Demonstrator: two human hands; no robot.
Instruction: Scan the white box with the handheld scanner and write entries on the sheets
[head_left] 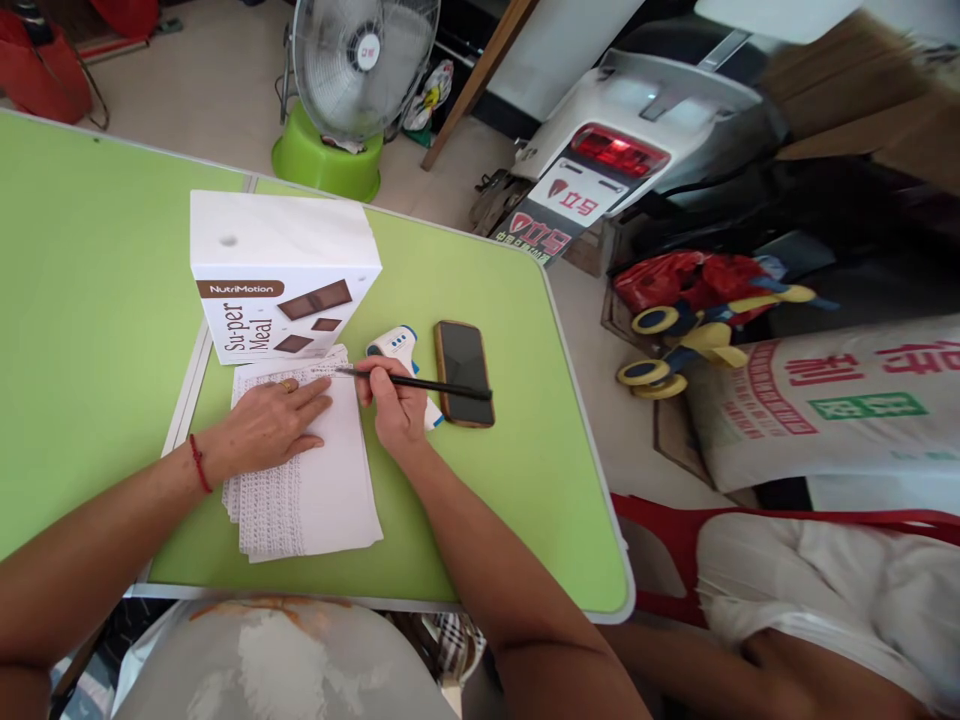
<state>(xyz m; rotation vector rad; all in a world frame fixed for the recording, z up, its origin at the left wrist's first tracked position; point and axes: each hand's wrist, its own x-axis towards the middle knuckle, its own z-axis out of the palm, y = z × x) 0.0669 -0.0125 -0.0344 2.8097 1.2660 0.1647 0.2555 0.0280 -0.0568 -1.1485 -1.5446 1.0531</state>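
A stack of white paper (337, 500) lies on the green table, its left part covered with rows of small dark writing. My left hand (274, 425) rests flat on the sheets, fingers stretched out, with a ring on one finger. Held in my right hand (395, 405) is a slim black pen (442, 386), its tip at the upper part of the paper by the written rows. Behind the stack stands a white box (281, 240) marked NutriMotion. Partly hidden by my right hand is a white and blue handheld device (393, 344). A dark-screened phone (463, 360) lies to its right, under the pen's rear end.
The green table (517, 480) has a pale metal edge and a seam at left. Beyond it are a fan (360, 60) on a green stool (326, 165) and a white scooter (637, 110). On the right, a person (817, 590) sits on a red chair near a large sack (840, 410).
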